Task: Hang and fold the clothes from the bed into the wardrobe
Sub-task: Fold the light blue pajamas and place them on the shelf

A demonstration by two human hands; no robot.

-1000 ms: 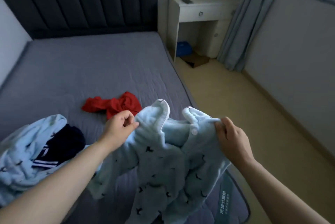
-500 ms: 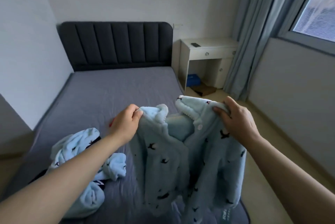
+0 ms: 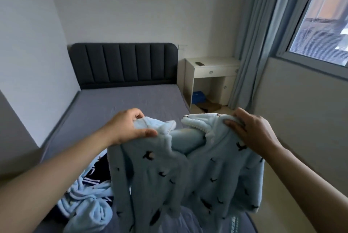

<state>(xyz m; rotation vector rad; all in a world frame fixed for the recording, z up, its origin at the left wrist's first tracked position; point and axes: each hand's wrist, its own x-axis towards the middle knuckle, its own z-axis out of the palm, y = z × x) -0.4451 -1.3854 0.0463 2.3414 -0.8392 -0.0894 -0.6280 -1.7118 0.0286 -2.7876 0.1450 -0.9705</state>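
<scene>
With our left hand (image 3: 130, 129) and right hand (image 3: 252, 132) pinched shut on the 2 shoulders of the fleece pajama top (image 3: 188, 172) hanging below our fingers over the bed (image 3: 120, 104), a loosened pinch could let it slump.

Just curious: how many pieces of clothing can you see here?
3, maybe more hidden: a blue top held up in both hands, another blue garment on the bed, a navy striped one beneath it.

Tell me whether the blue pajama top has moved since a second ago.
Yes. The pajama top has been lifted up off the bed; both hands now hold it by its shoulders.
</scene>
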